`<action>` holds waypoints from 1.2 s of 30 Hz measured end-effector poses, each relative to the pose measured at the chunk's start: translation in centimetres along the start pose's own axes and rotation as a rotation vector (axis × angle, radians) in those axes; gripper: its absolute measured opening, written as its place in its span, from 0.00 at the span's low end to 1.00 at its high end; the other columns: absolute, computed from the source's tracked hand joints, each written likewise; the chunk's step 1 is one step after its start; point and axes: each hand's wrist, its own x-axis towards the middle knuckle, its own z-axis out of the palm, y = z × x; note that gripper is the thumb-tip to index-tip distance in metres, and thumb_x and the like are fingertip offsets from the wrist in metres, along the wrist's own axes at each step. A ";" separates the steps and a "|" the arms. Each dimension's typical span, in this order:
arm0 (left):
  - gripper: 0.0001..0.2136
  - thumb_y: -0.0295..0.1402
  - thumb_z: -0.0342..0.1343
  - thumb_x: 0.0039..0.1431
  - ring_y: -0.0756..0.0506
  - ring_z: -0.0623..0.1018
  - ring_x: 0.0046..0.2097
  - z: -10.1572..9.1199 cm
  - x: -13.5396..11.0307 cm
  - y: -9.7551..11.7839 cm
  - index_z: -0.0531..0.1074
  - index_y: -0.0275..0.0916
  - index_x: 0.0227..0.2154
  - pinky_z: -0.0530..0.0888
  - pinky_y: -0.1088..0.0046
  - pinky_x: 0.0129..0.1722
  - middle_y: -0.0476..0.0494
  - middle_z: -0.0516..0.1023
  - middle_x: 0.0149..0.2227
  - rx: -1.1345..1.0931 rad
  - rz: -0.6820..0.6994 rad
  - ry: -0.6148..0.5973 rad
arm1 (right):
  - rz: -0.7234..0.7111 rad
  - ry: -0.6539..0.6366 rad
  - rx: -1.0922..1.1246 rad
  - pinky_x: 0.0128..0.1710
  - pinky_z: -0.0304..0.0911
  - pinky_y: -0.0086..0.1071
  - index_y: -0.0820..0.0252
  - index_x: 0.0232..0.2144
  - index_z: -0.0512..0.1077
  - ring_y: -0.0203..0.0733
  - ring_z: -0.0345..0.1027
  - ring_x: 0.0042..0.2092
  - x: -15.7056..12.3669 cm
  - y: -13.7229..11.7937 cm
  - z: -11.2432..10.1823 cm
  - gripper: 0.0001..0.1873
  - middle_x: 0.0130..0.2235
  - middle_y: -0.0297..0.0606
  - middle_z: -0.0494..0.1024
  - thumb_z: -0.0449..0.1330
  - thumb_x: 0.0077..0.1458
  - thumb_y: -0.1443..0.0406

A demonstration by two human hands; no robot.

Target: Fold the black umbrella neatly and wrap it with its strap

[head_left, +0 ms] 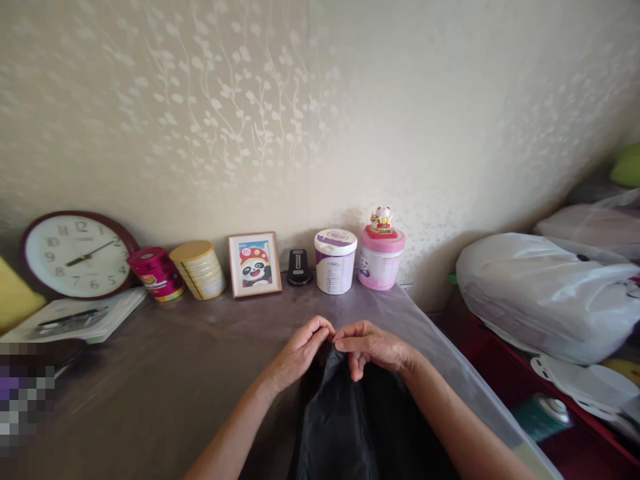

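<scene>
A black plastic bag (345, 420) hangs down between my forearms, over the near part of the brown table top (165, 373). My left hand (303, 350) pinches the bag's top edge from the left, fingers pressed together. From the right, my right hand (373, 347) pinches the same edge, thumb and fingers closed on it. The two hands meet almost fingertip to fingertip at the bag's mouth. The lower part of the bag runs out of view at the bottom.
Along the wall stand a round clock (77, 253), a red tin (156, 273), a yellow can (199, 269), a framed panda picture (254, 264), a small black device (299, 268), a white tub (335, 261) and a pink tub (381, 259) topped by a cat figurine. White plastic bags (540, 293) lie right.
</scene>
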 end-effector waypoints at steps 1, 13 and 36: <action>0.13 0.44 0.43 0.61 0.50 0.68 0.34 -0.1 0.0 0.0 0.66 0.40 0.33 0.66 0.76 0.36 0.52 0.67 0.30 -0.041 -0.020 -0.005 | -0.011 0.011 0.011 0.20 0.64 0.24 0.65 0.32 0.70 0.34 0.69 0.20 0.0 0.0 0.1 0.17 0.18 0.32 0.73 0.63 0.45 0.56; 0.12 0.43 0.47 0.59 0.51 0.69 0.29 -0.2 -1.3 0.6 0.66 0.40 0.32 0.66 0.77 0.30 0.54 0.67 0.26 -0.060 -0.061 0.093 | -0.092 0.086 0.022 0.28 0.68 0.27 0.66 0.30 0.73 0.31 0.68 0.24 -0.1 -0.9 0.6 0.16 0.21 0.31 0.73 0.66 0.43 0.58; 0.25 0.39 0.45 0.59 0.43 0.66 0.58 1.1 -3.4 -0.3 0.56 0.36 0.58 0.62 0.63 0.57 0.37 0.65 0.57 0.182 -0.176 0.278 | -0.082 0.110 -0.099 0.16 0.60 0.21 0.61 0.40 0.68 0.32 0.68 0.17 1.7 -0.6 2.3 0.20 0.19 0.26 0.72 0.62 0.46 0.57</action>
